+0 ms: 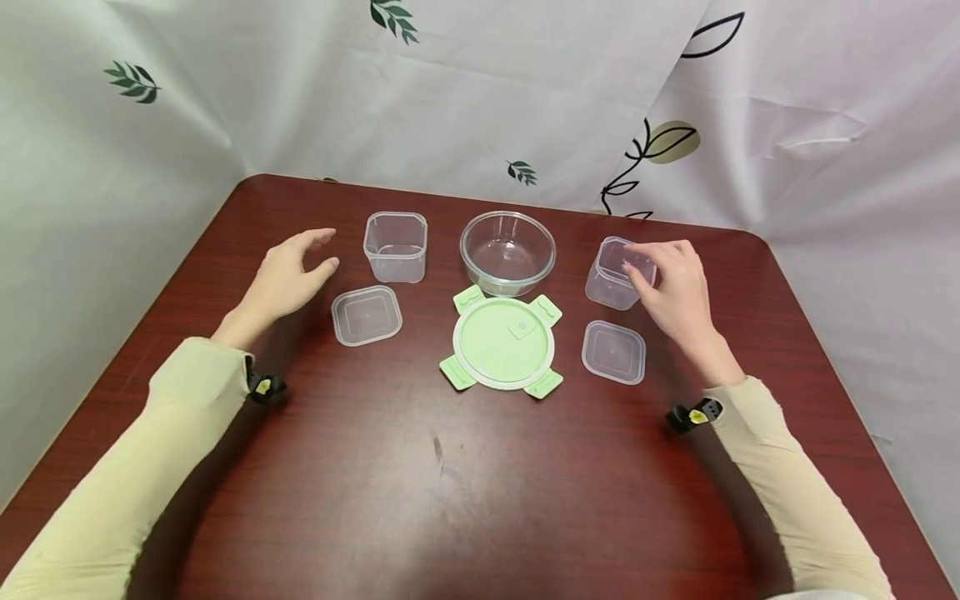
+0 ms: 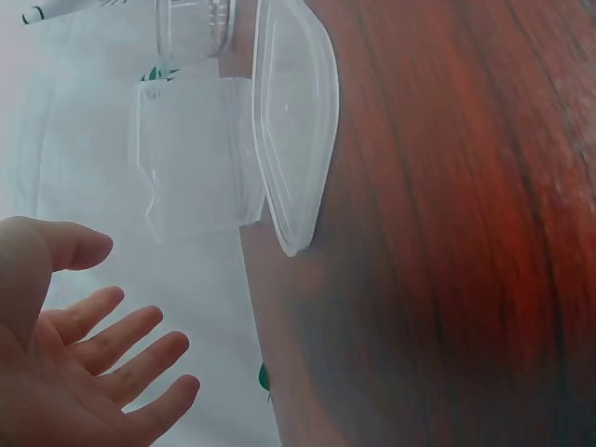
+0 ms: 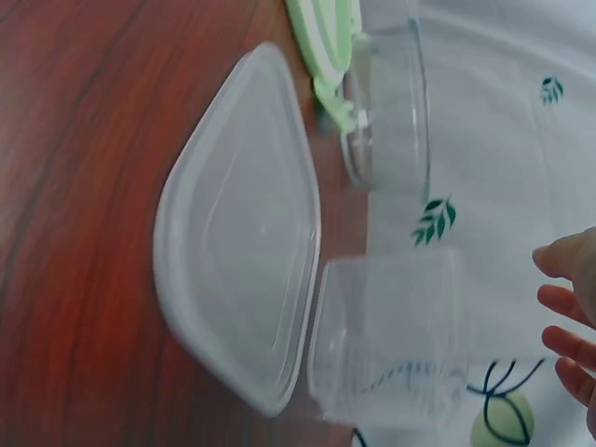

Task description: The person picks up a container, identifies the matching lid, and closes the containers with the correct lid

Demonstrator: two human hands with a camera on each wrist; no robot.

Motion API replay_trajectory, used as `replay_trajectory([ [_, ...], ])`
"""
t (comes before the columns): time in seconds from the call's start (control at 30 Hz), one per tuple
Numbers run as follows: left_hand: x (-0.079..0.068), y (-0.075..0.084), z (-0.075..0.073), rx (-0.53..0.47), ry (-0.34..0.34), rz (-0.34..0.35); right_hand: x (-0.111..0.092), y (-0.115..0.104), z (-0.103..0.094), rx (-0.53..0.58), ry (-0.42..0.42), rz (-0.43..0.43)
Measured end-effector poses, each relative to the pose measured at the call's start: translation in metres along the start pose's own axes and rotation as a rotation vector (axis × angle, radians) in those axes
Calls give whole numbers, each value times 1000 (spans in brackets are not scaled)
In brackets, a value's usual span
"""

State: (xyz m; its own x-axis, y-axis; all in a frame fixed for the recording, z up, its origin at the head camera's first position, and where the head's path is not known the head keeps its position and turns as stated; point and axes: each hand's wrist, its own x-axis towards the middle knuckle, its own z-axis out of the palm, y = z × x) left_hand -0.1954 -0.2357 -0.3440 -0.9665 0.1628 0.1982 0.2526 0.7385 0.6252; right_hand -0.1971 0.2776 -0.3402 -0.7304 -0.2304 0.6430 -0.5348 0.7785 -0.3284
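My left hand is raised at the left, fingers spread and relaxed, with nothing in it. Right of it stands a clear square plastic container, and a translucent square lid lies in front of that. At the right, my right hand hovers with loosely bent fingers that overlap a second square container in the head view. The right wrist view shows those fingers apart from this container. Its square lid lies nearer me.
Between the containers stands a round glass bowl. A round green lid with flaps folded outward lies in front of it, close to its base. A patterned white curtain hangs behind the dark red table.
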Motion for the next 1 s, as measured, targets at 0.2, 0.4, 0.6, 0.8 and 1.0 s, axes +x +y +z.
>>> replay_trajectory([
  [0.2,2,4,5,-48,3,-19,11,-16,10,49,3,-51],
  [0.4,6,9,10,-87,9,-17,19,-34,22,104,10,-51],
  [0.6,9,8,13,-152,-1,-35,22,-53,33,177,23,-23],
  [0.8,8,8,15,-201,-8,-46,26,-70,43,232,4,-14],
  [1.0,10,8,17,-214,-13,-92,32,-82,52,320,-11,15],
])
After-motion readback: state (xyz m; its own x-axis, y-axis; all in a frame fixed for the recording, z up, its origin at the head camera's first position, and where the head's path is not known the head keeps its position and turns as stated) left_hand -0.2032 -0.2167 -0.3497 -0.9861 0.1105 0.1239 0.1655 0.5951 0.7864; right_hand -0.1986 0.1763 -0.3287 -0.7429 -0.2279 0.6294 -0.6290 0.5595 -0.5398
